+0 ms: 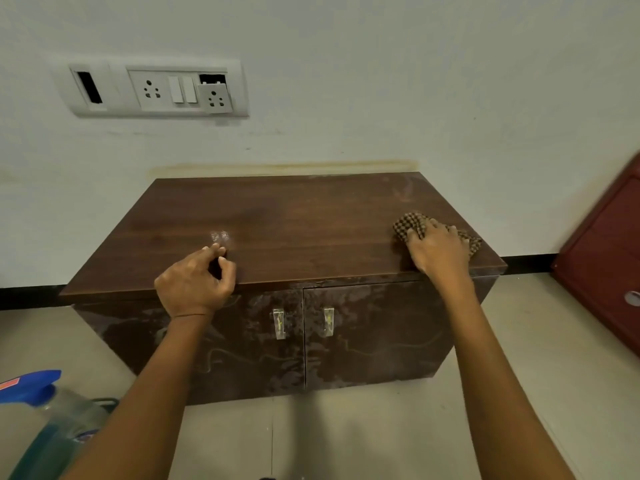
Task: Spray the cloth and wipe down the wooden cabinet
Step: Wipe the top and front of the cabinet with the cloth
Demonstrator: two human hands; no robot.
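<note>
— Where is the cloth found?
— The brown-and-cream checked cloth [412, 221] is seen bunched on top of the dark brown wooden cabinet [277, 216], close to its front right corner. It is pressed down under the right hand [438, 249].
— How are that hand's fingers held?
— The fingers [414, 237] are stretched out and spread apart over the cloth. Nothing is pinched or wrapped.
— And the left hand?
— The left hand [194, 282] is placed at the front edge of the cabinet top, left of the middle. Its fingers are loosely curled with the tips set on the wood, and nothing is held. A small whitish smudge [219, 236] is seen on the top just beyond those fingertips.
— What else is shown?
— Two clear handles [279, 323] are fixed either side of the seam between the two stained doors. A clear plastic spray bottle [52, 410] with a blue trigger head and blue-green liquid is seen at the lower left, partly behind the left forearm; what it stands on cannot be told. A white switch-and-socket panel [156, 90] is mounted on the wall above, and a red-brown piece of furniture [602, 278] is partly seen at the right.
</note>
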